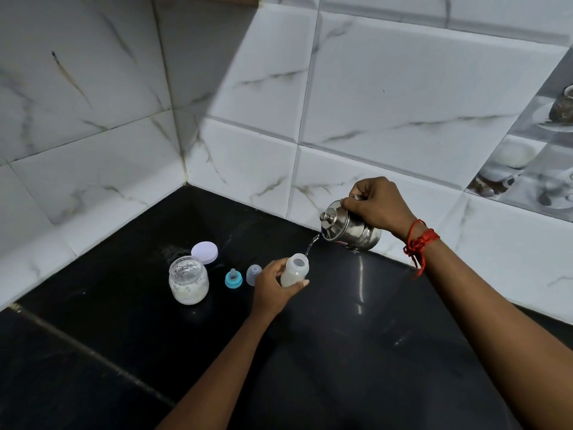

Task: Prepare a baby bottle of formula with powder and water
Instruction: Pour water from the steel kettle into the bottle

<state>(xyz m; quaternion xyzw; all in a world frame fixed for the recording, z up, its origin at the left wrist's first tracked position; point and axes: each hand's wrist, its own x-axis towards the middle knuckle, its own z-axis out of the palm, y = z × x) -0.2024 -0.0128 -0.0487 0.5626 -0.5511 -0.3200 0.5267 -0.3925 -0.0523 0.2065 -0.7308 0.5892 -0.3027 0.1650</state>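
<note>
My left hand (273, 287) grips a small translucent baby bottle (294, 270) with no cap, holding it a little tilted above the black counter; whitish contents fill its lower part. My right hand (376, 204) holds a lidded steel kettle (350, 229) by its handle, tipped to the left. A thin stream of water (311, 245) runs from the spout into the bottle's mouth. A glass jar of white powder (188, 283) stands open to the left. Its pale round lid (204, 252) lies behind it.
A blue teat ring (233, 278) and a clear dome cap (254, 274) lie on the black counter (356, 336) between jar and bottle. White marble-look tiled walls (263, 97) meet in a corner behind. Some spilled powder (173, 251) lies near the jar.
</note>
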